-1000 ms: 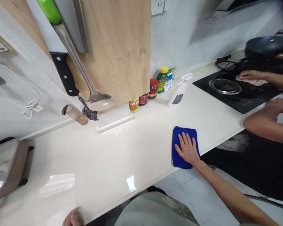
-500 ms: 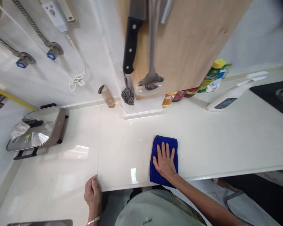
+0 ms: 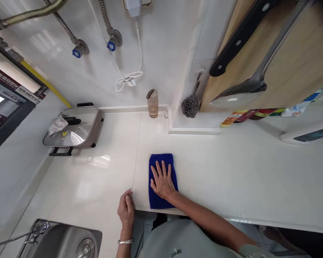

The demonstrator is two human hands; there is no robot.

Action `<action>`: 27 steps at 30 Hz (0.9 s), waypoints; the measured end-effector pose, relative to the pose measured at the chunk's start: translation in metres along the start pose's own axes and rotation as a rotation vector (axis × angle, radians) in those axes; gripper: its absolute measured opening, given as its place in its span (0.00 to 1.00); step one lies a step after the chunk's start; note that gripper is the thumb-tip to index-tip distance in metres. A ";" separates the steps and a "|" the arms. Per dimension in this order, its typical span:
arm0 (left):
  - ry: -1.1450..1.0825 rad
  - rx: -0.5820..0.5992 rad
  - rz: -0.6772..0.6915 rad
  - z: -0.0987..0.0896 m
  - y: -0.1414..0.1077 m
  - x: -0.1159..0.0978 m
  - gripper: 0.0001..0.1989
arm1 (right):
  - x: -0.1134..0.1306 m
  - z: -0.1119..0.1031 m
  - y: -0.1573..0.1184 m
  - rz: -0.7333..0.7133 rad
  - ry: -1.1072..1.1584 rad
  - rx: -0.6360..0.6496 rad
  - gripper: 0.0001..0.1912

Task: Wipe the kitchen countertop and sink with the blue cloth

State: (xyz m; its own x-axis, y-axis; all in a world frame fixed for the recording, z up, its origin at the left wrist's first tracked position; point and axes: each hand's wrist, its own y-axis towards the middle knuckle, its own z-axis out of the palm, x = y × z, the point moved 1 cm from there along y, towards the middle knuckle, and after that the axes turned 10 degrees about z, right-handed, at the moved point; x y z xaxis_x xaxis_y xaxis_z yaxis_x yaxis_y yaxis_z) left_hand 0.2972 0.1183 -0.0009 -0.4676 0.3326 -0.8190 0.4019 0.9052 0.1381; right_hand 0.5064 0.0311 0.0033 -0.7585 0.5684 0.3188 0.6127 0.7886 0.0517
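Observation:
A folded blue cloth lies on the white countertop, close to its front edge. On top of it my right hand is pressed flat, fingers spread and pointing away from me. To the left, my left hand rests at the counter's front edge with its fingers curled in and the thumb against them. Nothing shows in that hand, which is beside the thin seam in the counter and apart from the cloth.
At the back left is a lidded electric pan; below it a steel sink. A bottle stands by the wall. A steel scourer, knife and ladle hang at the right, near a white spray bottle.
My right hand and the blue cloth under it have moved left over the counter, nearer the seam and my left hand. The view has turned left, bringing the sink into sight.

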 end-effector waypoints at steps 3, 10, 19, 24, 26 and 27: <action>0.052 0.022 0.071 -0.001 0.004 -0.002 0.21 | 0.002 0.001 0.004 -0.002 0.000 -0.018 0.35; 0.098 0.086 0.132 0.000 0.006 0.004 0.18 | -0.003 0.001 0.005 -0.008 -0.025 -0.026 0.34; 0.100 0.076 0.206 -0.001 0.006 0.004 0.18 | -0.003 -0.005 0.000 -0.017 -0.069 -0.007 0.36; 0.069 0.050 0.159 -0.002 0.002 -0.004 0.18 | -0.005 -0.003 -0.007 -0.004 -0.055 -0.005 0.37; 0.020 0.039 0.119 0.002 -0.001 -0.012 0.19 | -0.009 -0.003 -0.010 -0.009 -0.027 -0.001 0.37; -0.006 0.044 0.107 0.006 -0.003 -0.017 0.20 | -0.012 -0.003 -0.013 -0.013 -0.011 0.000 0.37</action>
State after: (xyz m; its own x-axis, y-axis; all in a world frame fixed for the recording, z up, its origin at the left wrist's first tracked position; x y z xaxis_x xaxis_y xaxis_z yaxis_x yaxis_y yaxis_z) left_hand 0.3083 0.1082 0.0095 -0.4157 0.4252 -0.8040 0.4834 0.8521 0.2006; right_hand 0.5081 0.0135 0.0021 -0.7690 0.5603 0.3077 0.6024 0.7963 0.0554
